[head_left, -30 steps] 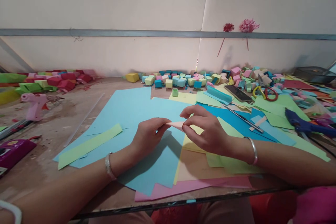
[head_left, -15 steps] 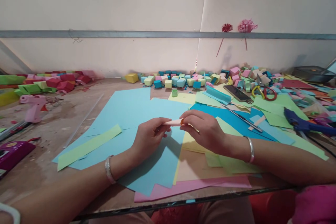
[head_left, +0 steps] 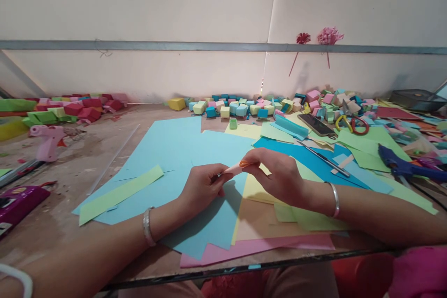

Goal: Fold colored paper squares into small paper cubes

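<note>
A pale pink strip of paper (head_left: 233, 169) is held in the air between my two hands, over the light blue sheet (head_left: 174, 149). My left hand (head_left: 204, 182) pinches its left end between thumb and fingers. On its right end, the thumb and fingertips of my right hand (head_left: 270, 170) are closed. The strip looks narrow and partly folded; much of it is hidden by my fingers. A light green paper strip (head_left: 120, 194) lies on the blue sheet to the left of my hands.
Several small paper cubes (head_left: 240, 110) line the wall. A pink glue gun (head_left: 49, 142) and purple device (head_left: 23, 209) stand left. To the right lie a phone (head_left: 316, 125), scissors (head_left: 352, 125), a pen (head_left: 324, 159) and a blue glue gun (head_left: 408, 163). Pink paper (head_left: 258, 250) lies near the front edge.
The paper strip has tilted, its right end now higher. My left hand has dropped slightly and turned, and the fingers of both hands have shifted on the strip.
</note>
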Demonstrator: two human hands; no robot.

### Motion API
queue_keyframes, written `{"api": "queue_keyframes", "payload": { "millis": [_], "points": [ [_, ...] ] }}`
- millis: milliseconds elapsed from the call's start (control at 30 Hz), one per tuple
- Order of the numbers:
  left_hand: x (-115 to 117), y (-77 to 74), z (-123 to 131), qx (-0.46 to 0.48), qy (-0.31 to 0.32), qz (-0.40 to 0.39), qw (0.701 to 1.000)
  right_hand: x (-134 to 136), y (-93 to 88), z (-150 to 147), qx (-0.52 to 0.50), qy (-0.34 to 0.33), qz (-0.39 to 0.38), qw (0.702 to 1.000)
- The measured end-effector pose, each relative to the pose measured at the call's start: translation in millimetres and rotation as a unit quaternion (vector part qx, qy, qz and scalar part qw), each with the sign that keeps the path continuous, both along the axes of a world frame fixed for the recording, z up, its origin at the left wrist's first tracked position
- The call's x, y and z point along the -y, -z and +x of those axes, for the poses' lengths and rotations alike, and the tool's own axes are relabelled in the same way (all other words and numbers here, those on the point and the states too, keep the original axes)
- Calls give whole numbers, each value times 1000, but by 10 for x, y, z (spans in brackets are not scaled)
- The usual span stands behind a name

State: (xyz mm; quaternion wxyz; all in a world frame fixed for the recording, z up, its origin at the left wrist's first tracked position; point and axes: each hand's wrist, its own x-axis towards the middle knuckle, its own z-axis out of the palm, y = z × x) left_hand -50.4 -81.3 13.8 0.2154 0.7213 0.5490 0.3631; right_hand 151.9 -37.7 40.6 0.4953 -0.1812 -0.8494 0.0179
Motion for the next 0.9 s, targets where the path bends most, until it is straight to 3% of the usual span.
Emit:
{"api": "queue_keyframes", "payload": {
  "millis": [100,267,367,700,900],
  "points": [
    [18,-6,6,11,4,-4,1000,19,-13,1,-13,-28,-19,999],
    [27,0,22,88,8,-20,996,4,-25,-2,-42,-73,-166,983],
    [28,-9,33,99,3,-21,995,-9,-16,-11,-45,-66,-220,972],
    [33,-40,37,47,29,1,998,-2,-18,1,2,-46,-170,984],
    [124,-147,42,28,40,169,984,31,10,-27,3,-52,-98,994]
  ]
}}
